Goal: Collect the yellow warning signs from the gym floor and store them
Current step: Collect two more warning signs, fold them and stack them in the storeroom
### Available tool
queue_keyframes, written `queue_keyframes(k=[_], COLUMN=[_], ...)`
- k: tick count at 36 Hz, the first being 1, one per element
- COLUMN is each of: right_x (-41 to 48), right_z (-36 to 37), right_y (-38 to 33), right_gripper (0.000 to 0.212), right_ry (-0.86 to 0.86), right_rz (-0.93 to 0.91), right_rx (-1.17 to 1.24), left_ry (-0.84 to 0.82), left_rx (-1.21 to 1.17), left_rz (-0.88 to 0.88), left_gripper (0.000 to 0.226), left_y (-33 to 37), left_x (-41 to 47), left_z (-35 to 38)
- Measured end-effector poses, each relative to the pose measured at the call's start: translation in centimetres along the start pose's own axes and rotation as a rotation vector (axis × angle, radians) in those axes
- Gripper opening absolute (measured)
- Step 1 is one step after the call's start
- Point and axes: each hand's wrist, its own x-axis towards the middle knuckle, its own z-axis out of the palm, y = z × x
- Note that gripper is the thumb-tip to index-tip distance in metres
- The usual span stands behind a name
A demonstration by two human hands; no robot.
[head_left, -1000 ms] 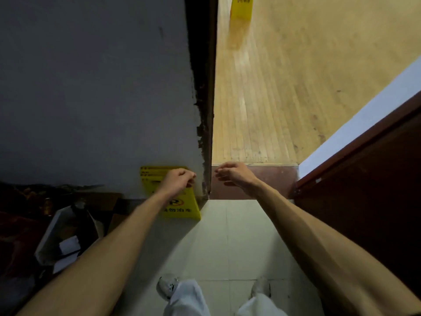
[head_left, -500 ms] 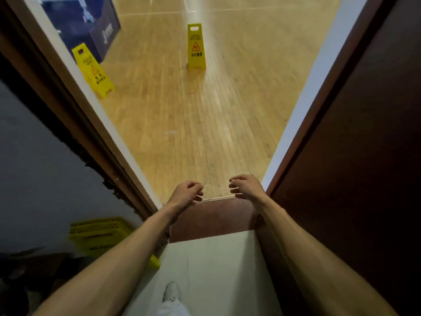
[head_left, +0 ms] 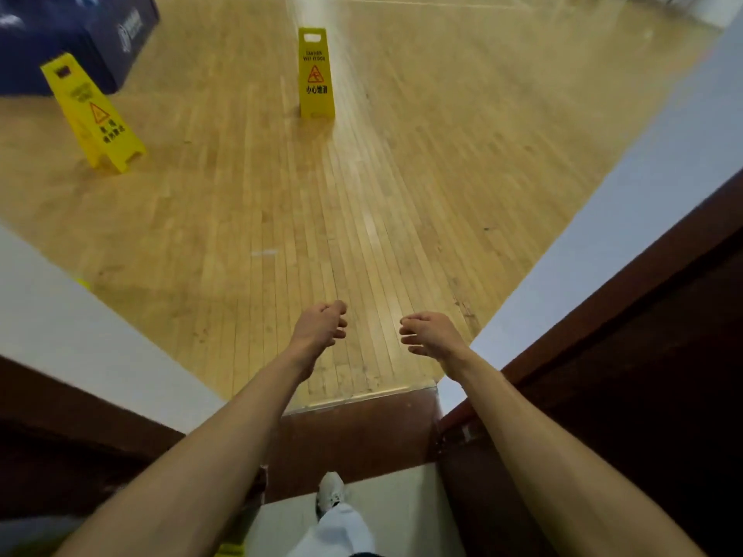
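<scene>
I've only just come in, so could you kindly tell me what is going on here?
A person is stepping through a doorway onto the wooden gym floor. Both the left hand and the right hand are empty, fingers loosely curled. Two yellow warning signs remain standing out on the floor: one straight ahead and one off to the left beside a dark blue box.

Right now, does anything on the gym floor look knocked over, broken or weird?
Nothing stands out. Both yellow signs stand upright on the wooden floor: the middle sign straight ahead, the left sign beside the dark blue mat. No spill shows. The left hand and right hand are empty.
</scene>
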Motion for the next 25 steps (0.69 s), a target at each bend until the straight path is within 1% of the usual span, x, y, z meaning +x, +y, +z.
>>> queue_keyframes(k=[5, 7, 12, 17, 21, 25], right_x=[6.0, 8.4, 14.6, 22.2, 29.5, 37.4], right_z=[0.8, 1.0, 0.6, -0.1, -1.2, -3.1], right_y=[-6.7, -9.2, -15.1, -20.4, -24.6, -28.9], right_gripper=[0.019, 0.021, 0.012, 0.016, 0.021, 0.015], right_ry=[0.013, 0.017, -0.008, -0.053, -0.099, -0.102], right_rz=[-0.049, -0.084, -0.194, -0.320, -0.372, -0.350], right_rx=[0.025, 0.049, 0.122, 0.163, 0.199, 0.253], left_ry=[-0.020, -0.024, -0.002, -0.014, -0.016, 0.050], left_rx=[-0.058, -0.062, -0.052, -0.038, -0.013, 0.015], left_rz=[0.035, 0.087, 0.192, 0.275, 0.300, 0.267], left_gripper=[0.032, 0.032, 0.027, 0.029, 0.030, 0.029], left_y=[6.3, 8.8, 14.3, 18.7, 23.2, 28.7], left_x=[6.3, 8.6, 14.6, 21.3, 28.3, 35.6], left_z=[-1.5, -1.7, -2.8, -3.4, -2.7, -0.9])
